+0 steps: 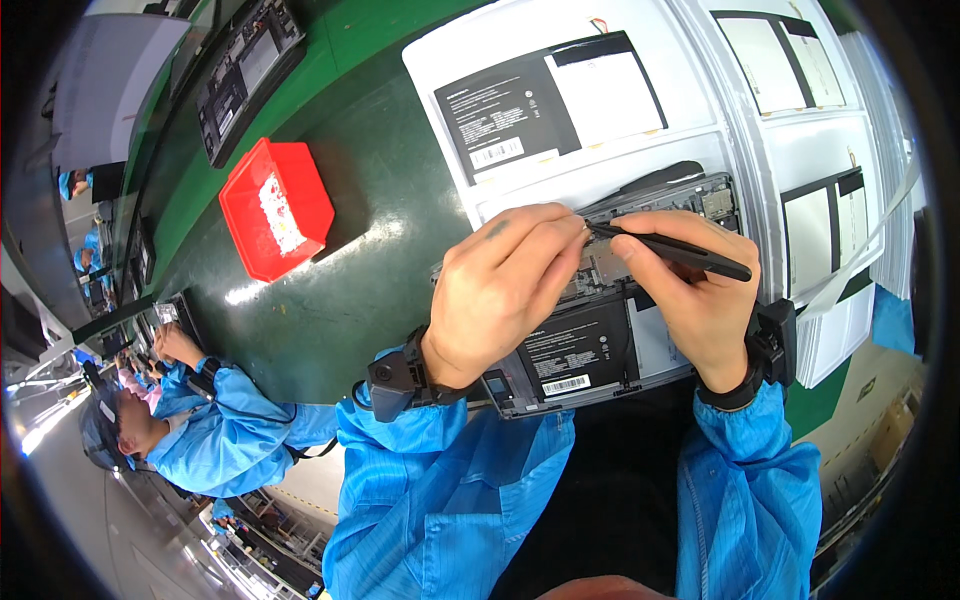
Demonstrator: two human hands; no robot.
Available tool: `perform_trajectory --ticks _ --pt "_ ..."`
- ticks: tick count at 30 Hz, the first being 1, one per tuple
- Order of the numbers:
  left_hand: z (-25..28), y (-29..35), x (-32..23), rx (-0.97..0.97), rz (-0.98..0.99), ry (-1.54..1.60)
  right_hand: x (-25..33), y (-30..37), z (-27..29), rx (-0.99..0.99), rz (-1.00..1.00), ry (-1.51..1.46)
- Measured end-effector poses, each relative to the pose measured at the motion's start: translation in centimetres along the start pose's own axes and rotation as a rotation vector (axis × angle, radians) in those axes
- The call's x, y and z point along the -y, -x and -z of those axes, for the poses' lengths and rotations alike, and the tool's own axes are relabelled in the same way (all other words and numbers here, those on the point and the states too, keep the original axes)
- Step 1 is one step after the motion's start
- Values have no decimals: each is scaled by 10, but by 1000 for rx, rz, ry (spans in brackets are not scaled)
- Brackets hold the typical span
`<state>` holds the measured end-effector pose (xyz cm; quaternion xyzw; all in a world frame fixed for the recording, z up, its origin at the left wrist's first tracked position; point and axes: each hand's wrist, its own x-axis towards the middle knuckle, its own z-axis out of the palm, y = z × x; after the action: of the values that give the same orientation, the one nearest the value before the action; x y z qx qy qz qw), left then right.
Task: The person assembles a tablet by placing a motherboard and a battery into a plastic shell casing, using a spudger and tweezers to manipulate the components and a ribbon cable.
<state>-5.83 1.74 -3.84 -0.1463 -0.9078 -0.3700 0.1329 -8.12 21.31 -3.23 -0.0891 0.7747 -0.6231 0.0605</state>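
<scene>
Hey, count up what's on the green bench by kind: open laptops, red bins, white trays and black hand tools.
Open laptops: 2
Red bins: 1
White trays: 2
Black hand tools: 1
Total: 6

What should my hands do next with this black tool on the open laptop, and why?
Probably ease the black tool slightly forward under the part that the left hand pinches: its tip already meets those fingertips over the open laptop, while the right hand grips it.
</scene>
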Motion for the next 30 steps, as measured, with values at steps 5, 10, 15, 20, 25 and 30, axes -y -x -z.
perform_trajectory --ticks 5,10,15,20,25,30 --pt "-1 1 1 -5 -4 1 0 0 0 11 -36 -20" --pt "-1 1 2 -6 -3 11 -3 1 -1 -2 -46 -82" --pt "-2 1 3 -5 -6 14 4 0 1 22 -128 -71" --pt "-2 0 0 4 7 20 -2 0 0 2 -60 -84" --pt "2 -8 -3 -104 -154 -41 3 5 7 2 -110 -175" --pt "15 -2 -5 -148 -248 -146 9 8 14 23 -122 -373"
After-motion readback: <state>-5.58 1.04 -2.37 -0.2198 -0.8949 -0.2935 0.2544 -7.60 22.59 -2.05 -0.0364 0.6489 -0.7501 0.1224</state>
